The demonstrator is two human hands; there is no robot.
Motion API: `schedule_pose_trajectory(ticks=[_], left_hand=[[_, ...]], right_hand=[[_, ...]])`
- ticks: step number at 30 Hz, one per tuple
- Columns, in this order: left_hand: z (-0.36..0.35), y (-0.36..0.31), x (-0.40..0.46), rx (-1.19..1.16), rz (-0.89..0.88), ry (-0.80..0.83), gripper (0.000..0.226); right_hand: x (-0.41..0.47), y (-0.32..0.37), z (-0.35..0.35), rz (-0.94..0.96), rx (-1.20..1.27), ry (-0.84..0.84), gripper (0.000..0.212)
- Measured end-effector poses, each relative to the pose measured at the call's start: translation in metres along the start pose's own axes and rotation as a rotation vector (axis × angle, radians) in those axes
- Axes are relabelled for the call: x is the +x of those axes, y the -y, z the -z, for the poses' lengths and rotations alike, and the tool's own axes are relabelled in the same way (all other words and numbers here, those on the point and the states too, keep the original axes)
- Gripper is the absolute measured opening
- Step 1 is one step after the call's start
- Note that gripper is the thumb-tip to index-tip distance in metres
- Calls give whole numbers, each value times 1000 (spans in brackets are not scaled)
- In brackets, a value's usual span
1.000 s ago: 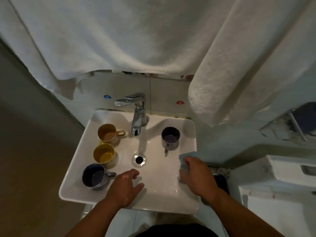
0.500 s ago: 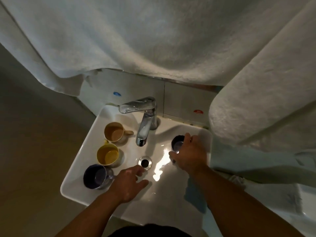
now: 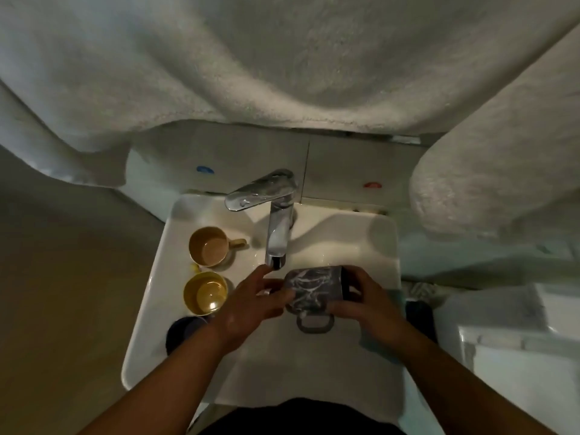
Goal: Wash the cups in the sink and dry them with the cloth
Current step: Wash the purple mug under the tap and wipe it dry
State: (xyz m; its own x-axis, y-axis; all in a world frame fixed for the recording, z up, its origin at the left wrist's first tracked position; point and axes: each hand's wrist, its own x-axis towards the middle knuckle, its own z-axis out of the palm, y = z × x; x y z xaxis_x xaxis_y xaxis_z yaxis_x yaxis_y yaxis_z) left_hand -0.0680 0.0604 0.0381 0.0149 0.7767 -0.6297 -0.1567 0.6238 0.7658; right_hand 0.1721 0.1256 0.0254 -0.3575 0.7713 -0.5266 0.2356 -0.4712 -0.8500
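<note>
A grey marbled cup (image 3: 314, 287) lies on its side over the middle of the white sink (image 3: 389, 246), its handle pointing toward me, just below the tap spout. My right hand (image 3: 367, 306) grips its open end. My left hand (image 3: 254, 299) holds the cup's base end with fingers spread. Along the sink's left side stand a tan cup (image 3: 212, 246), a yellow cup (image 3: 205, 291) and a dark blue cup (image 3: 183, 329), the last partly hidden by my left forearm. A blue cloth (image 3: 397, 296) shows at the sink's right rim behind my right hand.
The chrome tap (image 3: 273, 221) rises at the back of the sink, with no water seen running. White towels (image 3: 282, 58) hang low over the sink and at the right. A white toilet cistern (image 3: 518, 340) stands to the right.
My right hand let go of the blue cloth, took the grey cup from the sink's right side and brought it under the tap. My left hand moved up to hold it too.
</note>
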Motion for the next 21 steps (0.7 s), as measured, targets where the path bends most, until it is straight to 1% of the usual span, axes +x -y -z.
schedule_pose_trajectory(ticks=[2,3,5,7,10,12,15,17,18,19,20,21], left_hand=[[13,1,-1,-78,25,75,77],[19,1,-2,-93,28,95,76],[32,2,-4,-48,26,114,67],[43,5,-6,-28,24,148,67],[60,7,-8,-136,18,194,76],[67,7,-7,-169,12,216,80],[74,7,-8,-114,2,206,79],[78,6,-9,-56,-8,150,77],[80,6,-9,-35,-15,120,75],[81,6,-9,-21,-24,97,72],[81,6,-10,-5,-33,85,70],[81,6,-10,15,-45,76,68]], right_hand=[[-7,-6,-17,-7,80,13,74],[-9,-8,-25,-7,123,7,75],[-11,-11,-41,11,219,4,78],[-12,-10,-54,29,286,26,80],[-11,-4,-69,58,256,33,80],[-11,1,-76,65,210,32,82],[-12,8,-83,49,60,63,83],[-15,13,-84,23,-118,65,92],[-17,19,-84,17,-210,29,96],[-22,30,-86,48,-322,-46,96],[-26,42,-88,137,-458,-161,89],[-29,57,-90,273,-591,-290,75]])
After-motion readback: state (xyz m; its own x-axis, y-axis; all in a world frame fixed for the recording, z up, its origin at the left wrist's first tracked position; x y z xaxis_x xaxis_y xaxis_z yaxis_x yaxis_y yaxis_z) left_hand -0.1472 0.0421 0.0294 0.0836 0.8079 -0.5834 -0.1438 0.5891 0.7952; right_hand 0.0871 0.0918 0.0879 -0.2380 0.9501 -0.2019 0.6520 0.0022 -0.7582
